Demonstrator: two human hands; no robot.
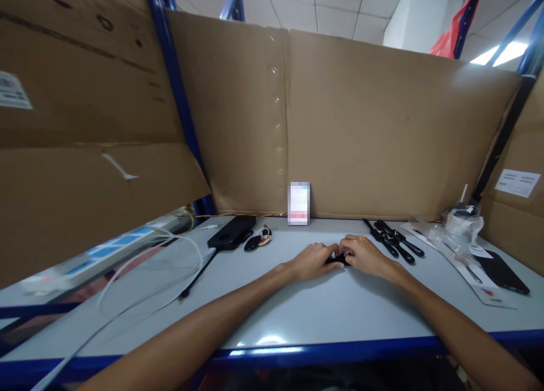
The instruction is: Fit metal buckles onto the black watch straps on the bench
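Note:
Near the middle of the grey tabletop [293, 317], my left hand [315, 260] and my right hand [359, 256] meet over a small black object [336, 260]. The fingers of both hands are closed on it and cover most of its shape. A small shiny part shows by the right fingertips. Just right of my right hand lie several black-handled tools [395, 241] in a loose bundle. Behind the hands, a pixelated bright screen [298, 203] stands upright against the cardboard.
A black box-like device [232, 233] with a cable and a black key fob [252, 242] lie at the left. White cables and a power strip [114, 249] run along the left edge. A plastic-wrapped item [461, 226] and a black phone [501, 272] are at the right.

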